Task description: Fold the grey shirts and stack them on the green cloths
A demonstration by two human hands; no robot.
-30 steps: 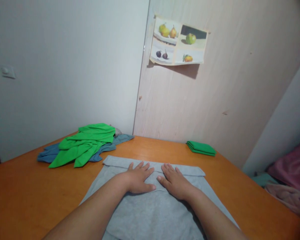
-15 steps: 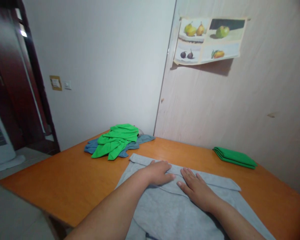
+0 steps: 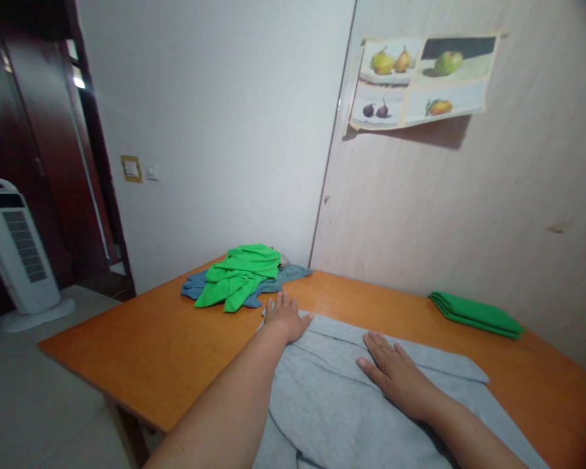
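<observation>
A light grey garment (image 3: pixel 342 397) lies spread over the near part of the orange-brown table, its far edge turned over into a flat band. Near the left end of that band, my left hand (image 3: pixel 284 319) lies flat with its fingers spread. My right hand (image 3: pixel 395 374) rests palm down on the middle of the cloth, fingers stretched out and thumb apart. Neither hand grips the fabric. The garment's near end runs out of the bottom of the view, and my forearms hide parts of it.
On the table (image 3: pixel 141 345), a bright green cloth (image 3: pixel 247 273) lies crumpled over blue-grey cloth (image 3: pixel 193 284) at the back left. A folded green cloth (image 3: pixel 476 314) sits at the back right. A white tower fan (image 3: pixel 27 254) stands on the floor at left.
My left hand has slid left along the folded band to its left end. My right hand stays at about the same spot on the cloth. The view has turned slightly left.
</observation>
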